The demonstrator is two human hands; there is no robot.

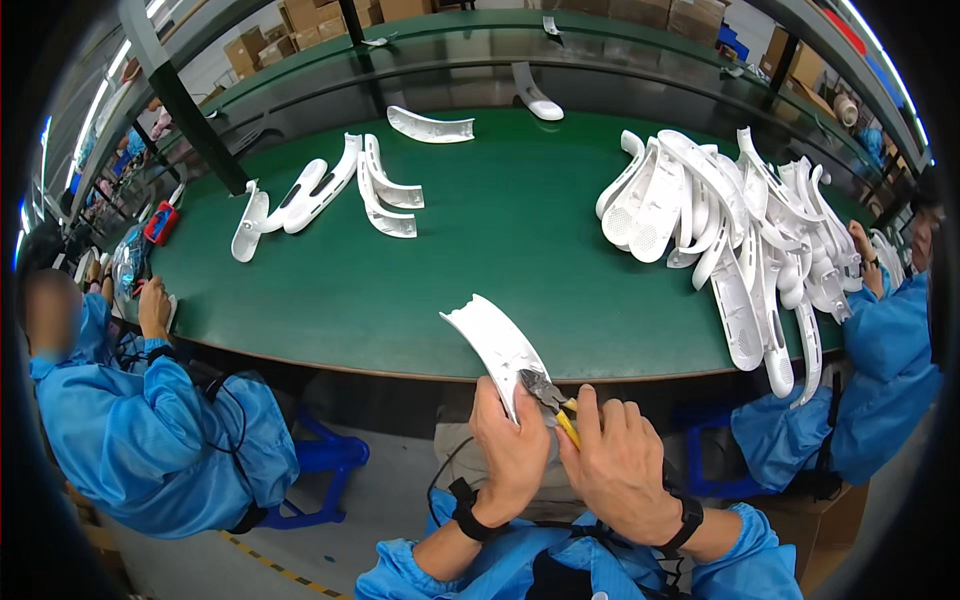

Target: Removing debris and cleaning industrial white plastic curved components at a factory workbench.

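Observation:
A curved white plastic shell (pixel 493 332) tilts up over the near edge of the green table, its hollow side toward me. My left hand (pixel 508 446) is closed around its lower end. My right hand (pixel 622 462) grips a pair of cutting pliers (pixel 566 418) with yellow handles. The metal jaws of the pliers touch the shell's right edge, close to my left fingers. What lies between the jaws is too small to tell. The shell's lowest end is partly hidden by my hands.
On the green tabletop (pixel 480 240), a big heap of white plastic parts (pixel 745 225) lies at the right, some overhanging the edge. Several more parts (pixel 320 195) lie at the left. Co-workers in blue smocks sit left (pixel 165 450) and right (pixel 885 370). A blue stool (pixel 325 465) stands below.

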